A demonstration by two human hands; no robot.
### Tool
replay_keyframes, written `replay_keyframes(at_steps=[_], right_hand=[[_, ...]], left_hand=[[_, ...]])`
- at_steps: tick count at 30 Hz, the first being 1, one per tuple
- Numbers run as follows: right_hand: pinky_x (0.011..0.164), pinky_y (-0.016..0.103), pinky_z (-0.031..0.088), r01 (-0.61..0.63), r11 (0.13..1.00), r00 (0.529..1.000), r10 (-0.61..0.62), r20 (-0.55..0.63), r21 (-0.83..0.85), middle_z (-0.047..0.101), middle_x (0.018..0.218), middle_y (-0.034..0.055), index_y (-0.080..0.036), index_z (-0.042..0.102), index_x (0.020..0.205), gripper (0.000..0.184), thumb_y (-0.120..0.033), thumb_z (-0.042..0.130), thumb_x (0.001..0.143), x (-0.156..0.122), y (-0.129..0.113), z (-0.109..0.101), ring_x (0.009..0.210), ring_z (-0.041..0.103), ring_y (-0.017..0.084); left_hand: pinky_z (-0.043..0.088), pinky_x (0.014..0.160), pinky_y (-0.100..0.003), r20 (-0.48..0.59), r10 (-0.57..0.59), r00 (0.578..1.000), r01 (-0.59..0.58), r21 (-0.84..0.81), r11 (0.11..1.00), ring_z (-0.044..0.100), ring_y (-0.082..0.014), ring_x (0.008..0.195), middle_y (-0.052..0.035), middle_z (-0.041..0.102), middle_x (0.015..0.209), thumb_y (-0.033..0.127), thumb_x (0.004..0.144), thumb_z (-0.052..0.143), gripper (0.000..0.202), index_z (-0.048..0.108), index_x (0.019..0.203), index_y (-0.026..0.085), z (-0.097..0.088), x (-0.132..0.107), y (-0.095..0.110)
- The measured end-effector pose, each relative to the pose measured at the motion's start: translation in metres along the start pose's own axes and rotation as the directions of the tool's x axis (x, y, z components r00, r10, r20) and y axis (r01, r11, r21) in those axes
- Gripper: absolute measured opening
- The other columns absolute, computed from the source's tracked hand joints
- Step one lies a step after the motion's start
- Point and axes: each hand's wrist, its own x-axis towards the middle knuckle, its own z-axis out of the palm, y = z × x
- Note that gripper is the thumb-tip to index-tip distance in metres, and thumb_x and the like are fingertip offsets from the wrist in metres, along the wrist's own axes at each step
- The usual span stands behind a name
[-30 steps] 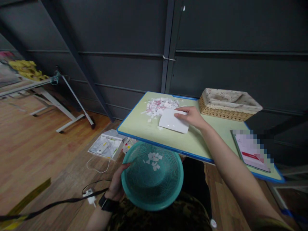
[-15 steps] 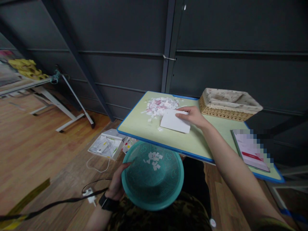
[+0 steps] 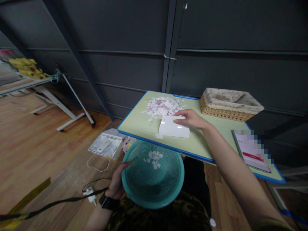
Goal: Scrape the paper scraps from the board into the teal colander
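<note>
My left hand grips the rim of a teal mesh basket, held just below the table's near edge. Several small white paper scraps lie inside the basket. My right hand pinches a white card and presses it onto the light green, blue-edged table. A few scraps sit at the card's near edge. Beyond the card is a pile of white and pink paper scraps.
A wicker basket with cloth lining stands at the table's back right. A booklet lies on the right side. On the wooden floor sit a white open box and a black cable with a plug. A white-legged table stands far left.
My right hand has drawn the white card toward the table's near edge, pushing a few scraps along. The basket and my left hand have stayed put.
</note>
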Motion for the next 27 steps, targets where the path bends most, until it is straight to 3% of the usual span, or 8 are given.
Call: replay_keyframes(at_steps=[5,13,17,22,24,27], right_hand=[[0.067,0.030,0.045,-0.009,1.000,1.000,0.009,0.004,0.017,0.067,0.080,0.0033,-0.016,0.071,0.088,0.037,-0.046,0.076,0.066,-0.001,-0.001,0.000,0.072,0.058,0.017],[0.063,0.027,0.044,-0.010,0.998,0.991,0.001,0.134,0.069,0.066,0.076,0.0016,-0.016,0.068,0.086,0.029,-0.040,0.073,0.070,-0.005,-0.012,0.018,0.069,0.057,0.015],[0.064,0.026,0.045,0.021,0.994,0.983,-0.040,0.177,0.107,0.068,0.083,0.0020,-0.017,0.069,0.088,0.028,-0.040,0.073,0.072,-0.007,-0.015,0.025,0.073,0.060,0.015],[0.062,0.025,0.044,-0.009,0.990,0.969,-0.027,0.246,0.144,0.067,0.078,0.0005,-0.017,0.068,0.087,0.029,-0.041,0.074,0.071,-0.009,-0.019,0.028,0.070,0.059,0.014],[0.062,0.025,0.043,-0.023,0.987,0.973,-0.015,0.232,0.162,0.067,0.078,0.0006,-0.018,0.068,0.086,0.030,-0.042,0.074,0.070,-0.010,-0.021,0.028,0.069,0.059,0.014],[0.058,0.025,0.040,-0.045,0.979,0.997,0.031,0.074,0.198,0.065,0.076,0.0000,-0.018,0.064,0.085,0.034,-0.045,0.075,0.067,-0.008,-0.022,0.024,0.065,0.056,0.014]], left_hand=[[0.058,0.071,-0.033,0.004,-0.008,1.000,0.008,0.015,1.000,0.072,-0.0210,0.063,-0.0052,0.078,0.071,0.025,0.075,0.069,0.014,0.074,0.080,0.013,-0.002,0.001,0.000],[0.057,0.079,-0.037,0.020,0.008,1.000,-0.008,0.004,1.000,0.075,-0.0274,0.080,-0.0057,0.079,0.075,0.027,0.073,0.073,0.024,0.075,0.093,0.014,0.001,-0.005,0.004],[0.058,0.075,-0.035,0.020,0.030,0.999,-0.030,-0.002,1.000,0.075,-0.0262,0.079,-0.0067,0.080,0.075,0.023,0.076,0.069,0.019,0.074,0.091,0.014,0.004,-0.008,0.006],[0.057,0.079,-0.034,0.015,0.040,0.999,-0.040,0.009,0.999,0.075,-0.0248,0.080,-0.0077,0.081,0.085,0.022,0.077,0.069,0.017,0.074,0.091,0.013,0.003,-0.008,0.006],[0.057,0.080,-0.034,0.018,0.025,1.000,-0.026,0.016,1.000,0.075,-0.0242,0.079,-0.0074,0.081,0.085,0.024,0.077,0.069,0.018,0.074,0.091,0.013,0.003,-0.008,0.006],[0.057,0.081,-0.035,0.013,0.019,1.000,-0.019,0.008,1.000,0.074,-0.0226,0.075,-0.0058,0.081,0.082,0.025,0.076,0.070,0.017,0.074,0.088,0.014,0.003,-0.008,0.006]])
